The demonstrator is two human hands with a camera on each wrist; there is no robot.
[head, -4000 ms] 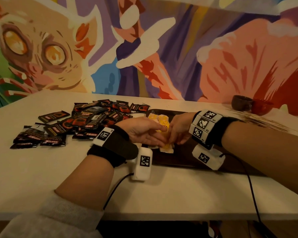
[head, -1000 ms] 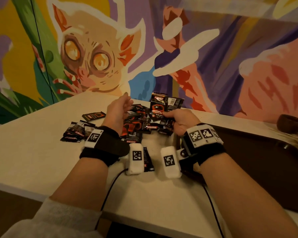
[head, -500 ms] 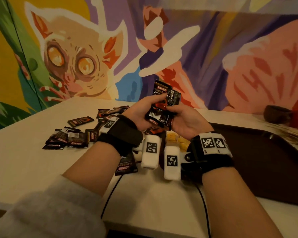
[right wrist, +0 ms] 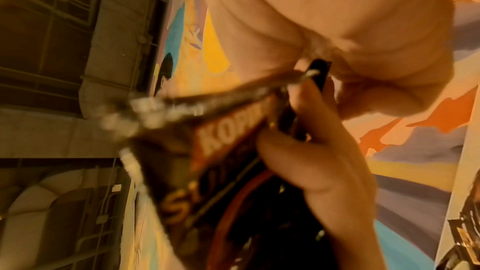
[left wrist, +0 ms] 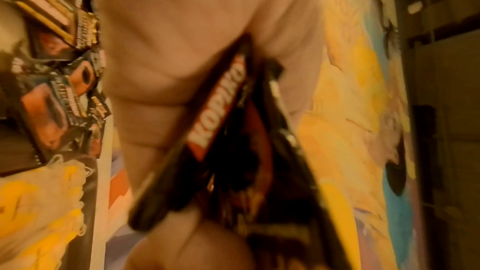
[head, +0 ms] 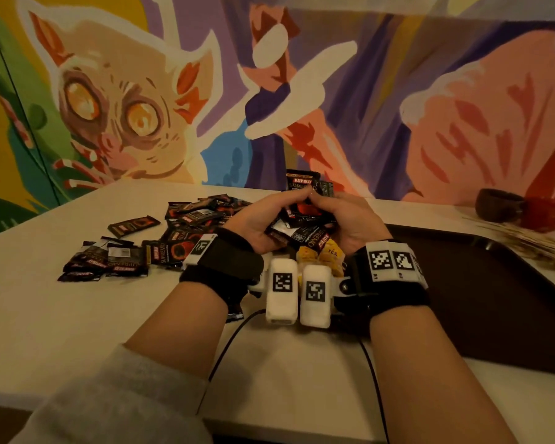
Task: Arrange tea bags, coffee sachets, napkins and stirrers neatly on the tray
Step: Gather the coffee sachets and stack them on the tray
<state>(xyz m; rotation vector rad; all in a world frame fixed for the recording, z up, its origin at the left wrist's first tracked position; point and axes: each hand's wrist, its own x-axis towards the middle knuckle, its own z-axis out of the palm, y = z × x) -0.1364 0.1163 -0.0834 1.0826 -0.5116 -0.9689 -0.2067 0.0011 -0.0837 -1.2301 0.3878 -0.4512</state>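
My left hand (head: 253, 225) and right hand (head: 350, 222) both wrapped round bunch of coffee sachets (head: 302, 219), held between them, just above tea bags (head: 321, 256); I think packs light, slick, bendy; best squeeze flat sides so none slip

Black wristbands (head: 225, 264) wrap both wrists, each carrying white blocks (head: 282, 290) printed with square black-and-white codes — thin black cables (head: 228, 341) trail back. Grey fleecy sleeve (head: 116, 398) on the left arm only.
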